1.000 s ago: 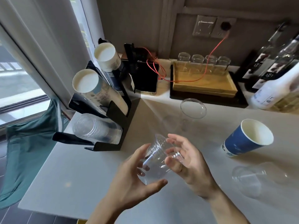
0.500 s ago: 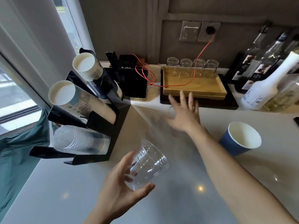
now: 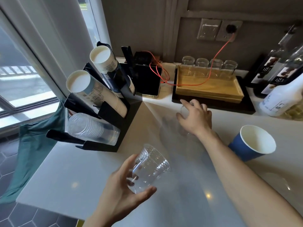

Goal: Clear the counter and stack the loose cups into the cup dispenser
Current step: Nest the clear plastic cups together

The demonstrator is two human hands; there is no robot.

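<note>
Below, head view. Left hand (image 3: 121, 185) clasps a clear cup (image 3: 150, 167), thumb under its base and fingers around the wall, the cup tilted with its rim up and to the right, held above the counter (image 3: 68, 174). Right hand (image 3: 195, 117), arm stretched forward, has its fingers curled over a second clear cup (image 3: 185, 110), which is largely hidden by the hand and faint; whether the grip is closed cannot be told. Left of both hands stands the black dispenser (image 3: 126, 122): two slanted stacks of paper cups (image 3: 98, 94) above, a stack of clear cups (image 3: 93, 128) in the lowest slot. Just right of the right forearm lies a blue cup (image 3: 250, 145) on its side, mouth toward the viewer. Beyond the right hand sits a wooden tray (image 3: 208, 89) bearing glasses (image 3: 209, 64).
</note>
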